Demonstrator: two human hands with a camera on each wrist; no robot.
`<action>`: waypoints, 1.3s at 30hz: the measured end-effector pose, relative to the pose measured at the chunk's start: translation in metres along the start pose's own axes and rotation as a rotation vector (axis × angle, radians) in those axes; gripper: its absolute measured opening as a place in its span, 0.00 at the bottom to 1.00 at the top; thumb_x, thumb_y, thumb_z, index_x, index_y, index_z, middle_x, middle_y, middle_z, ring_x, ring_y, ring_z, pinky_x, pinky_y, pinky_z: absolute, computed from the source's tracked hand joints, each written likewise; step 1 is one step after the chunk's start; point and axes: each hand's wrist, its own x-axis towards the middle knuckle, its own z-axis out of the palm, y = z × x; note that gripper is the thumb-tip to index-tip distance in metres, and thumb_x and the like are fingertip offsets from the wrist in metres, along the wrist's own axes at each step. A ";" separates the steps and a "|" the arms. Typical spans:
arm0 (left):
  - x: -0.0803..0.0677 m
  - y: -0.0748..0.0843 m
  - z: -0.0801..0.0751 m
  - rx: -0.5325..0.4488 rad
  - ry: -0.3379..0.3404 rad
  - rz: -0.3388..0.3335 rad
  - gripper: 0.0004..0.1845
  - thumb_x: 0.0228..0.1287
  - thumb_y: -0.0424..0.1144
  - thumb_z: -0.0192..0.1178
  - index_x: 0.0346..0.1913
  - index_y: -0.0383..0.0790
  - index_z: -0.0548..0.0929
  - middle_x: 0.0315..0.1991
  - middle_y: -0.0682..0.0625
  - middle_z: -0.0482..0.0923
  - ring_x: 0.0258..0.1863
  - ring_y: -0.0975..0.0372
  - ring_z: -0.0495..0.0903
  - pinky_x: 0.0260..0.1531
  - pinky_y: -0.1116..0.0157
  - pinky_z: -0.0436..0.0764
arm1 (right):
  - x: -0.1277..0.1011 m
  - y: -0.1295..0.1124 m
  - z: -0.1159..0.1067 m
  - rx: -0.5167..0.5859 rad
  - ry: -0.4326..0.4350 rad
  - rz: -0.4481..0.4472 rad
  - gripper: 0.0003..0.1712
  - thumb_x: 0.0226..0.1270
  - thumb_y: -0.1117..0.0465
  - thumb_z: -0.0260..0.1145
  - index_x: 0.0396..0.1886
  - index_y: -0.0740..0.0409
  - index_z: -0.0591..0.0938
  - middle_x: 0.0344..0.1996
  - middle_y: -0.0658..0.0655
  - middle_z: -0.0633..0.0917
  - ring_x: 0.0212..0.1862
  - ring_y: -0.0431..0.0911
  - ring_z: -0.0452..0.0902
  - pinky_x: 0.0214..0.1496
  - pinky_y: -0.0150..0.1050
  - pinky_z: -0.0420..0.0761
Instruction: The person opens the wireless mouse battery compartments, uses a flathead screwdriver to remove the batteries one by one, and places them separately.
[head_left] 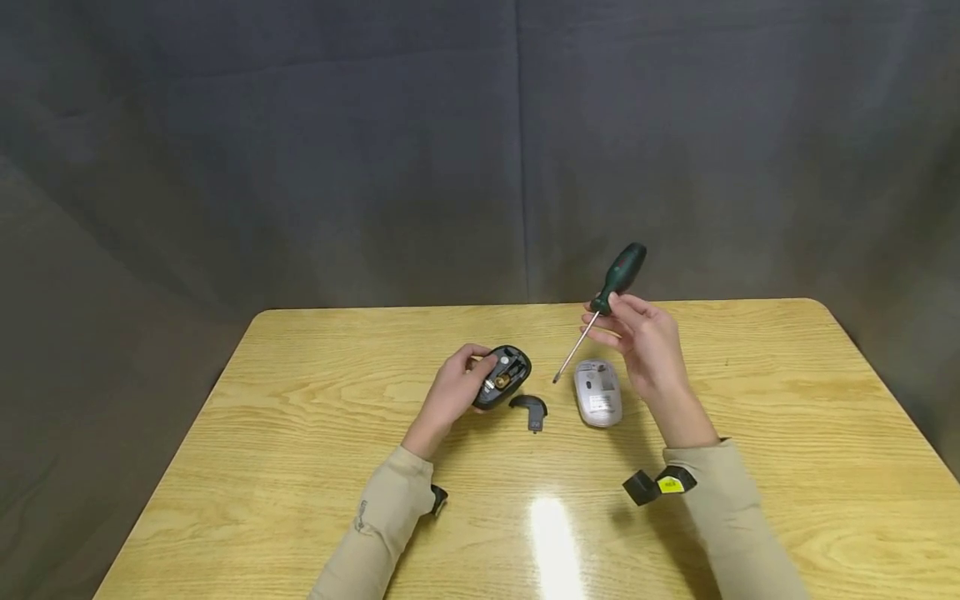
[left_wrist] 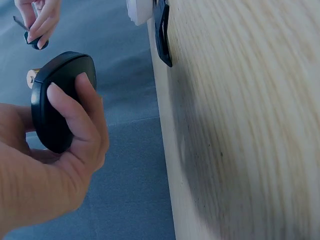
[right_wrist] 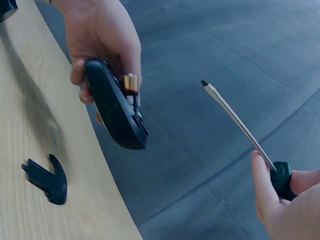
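My left hand (head_left: 453,387) grips a black computer mouse (head_left: 513,360) above the table, its underside turned up. The battery bay is uncovered, and a copper-coloured battery (right_wrist: 130,83) stands partly out of it in the right wrist view. In my right hand (head_left: 651,346) is a screwdriver (head_left: 624,268) with a dark green handle, pinched near the collar. Its handle points up and away, and the flat tip (right_wrist: 204,83) points down toward the mouse, apart from it. The black battery cover (head_left: 536,414) lies on the table between the hands.
A white mouse (head_left: 598,400) lies underside up on the wooden table (head_left: 300,467), just right of the cover. Dark grey curtain (head_left: 375,167) hangs behind the table's far edge. Both sleeves carry a black wrist device (head_left: 641,487).
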 end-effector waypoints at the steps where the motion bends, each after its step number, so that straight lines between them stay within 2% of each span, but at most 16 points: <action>1: 0.000 0.000 0.000 -0.006 -0.003 -0.002 0.19 0.79 0.41 0.55 0.62 0.30 0.79 0.40 0.41 0.76 0.30 0.59 0.79 0.20 0.68 0.82 | 0.000 -0.002 -0.002 0.008 0.002 0.002 0.12 0.80 0.68 0.59 0.35 0.62 0.85 0.33 0.58 0.91 0.36 0.46 0.90 0.44 0.40 0.87; 8: 0.001 0.001 0.001 -0.029 -0.013 -0.018 0.19 0.79 0.41 0.55 0.62 0.30 0.79 0.40 0.41 0.77 0.29 0.59 0.79 0.19 0.69 0.81 | 0.002 -0.014 -0.019 0.054 0.023 0.011 0.09 0.75 0.70 0.64 0.31 0.64 0.84 0.31 0.59 0.90 0.34 0.48 0.90 0.43 0.41 0.88; 17: 0.002 0.001 0.000 -0.106 -0.029 -0.035 0.19 0.79 0.39 0.55 0.63 0.28 0.77 0.38 0.41 0.76 0.27 0.59 0.80 0.23 0.62 0.86 | 0.000 -0.022 -0.052 -0.123 0.024 0.077 0.04 0.75 0.67 0.67 0.37 0.58 0.86 0.32 0.54 0.90 0.34 0.44 0.90 0.42 0.36 0.87; 20: 0.001 0.001 0.000 -0.131 -0.031 -0.037 0.19 0.79 0.38 0.55 0.63 0.27 0.76 0.38 0.40 0.77 0.26 0.59 0.81 0.24 0.60 0.87 | -0.001 -0.025 -0.066 -0.149 0.026 0.098 0.03 0.73 0.67 0.68 0.38 0.56 0.87 0.32 0.54 0.91 0.33 0.43 0.89 0.41 0.36 0.88; 34: 0.002 -0.001 -0.003 -0.145 -0.026 -0.029 0.19 0.79 0.39 0.56 0.63 0.28 0.76 0.42 0.35 0.77 0.28 0.58 0.82 0.25 0.59 0.87 | -0.007 -0.034 -0.130 -0.243 0.097 0.174 0.09 0.72 0.67 0.70 0.33 0.50 0.89 0.31 0.51 0.90 0.31 0.43 0.89 0.38 0.33 0.87; 37: 0.002 -0.002 -0.004 -0.148 -0.029 -0.026 0.20 0.79 0.39 0.56 0.63 0.29 0.76 0.42 0.36 0.77 0.28 0.58 0.82 0.25 0.59 0.88 | -0.006 -0.036 -0.140 -0.304 0.102 0.189 0.10 0.72 0.67 0.70 0.32 0.48 0.88 0.30 0.50 0.90 0.30 0.42 0.89 0.37 0.33 0.87; 39: 0.003 -0.003 -0.004 -0.155 -0.031 -0.025 0.20 0.79 0.39 0.56 0.64 0.28 0.76 0.43 0.36 0.77 0.29 0.58 0.82 0.26 0.59 0.88 | -0.005 -0.038 -0.145 -0.367 0.100 0.200 0.06 0.72 0.66 0.70 0.35 0.52 0.87 0.30 0.49 0.89 0.30 0.41 0.89 0.37 0.32 0.87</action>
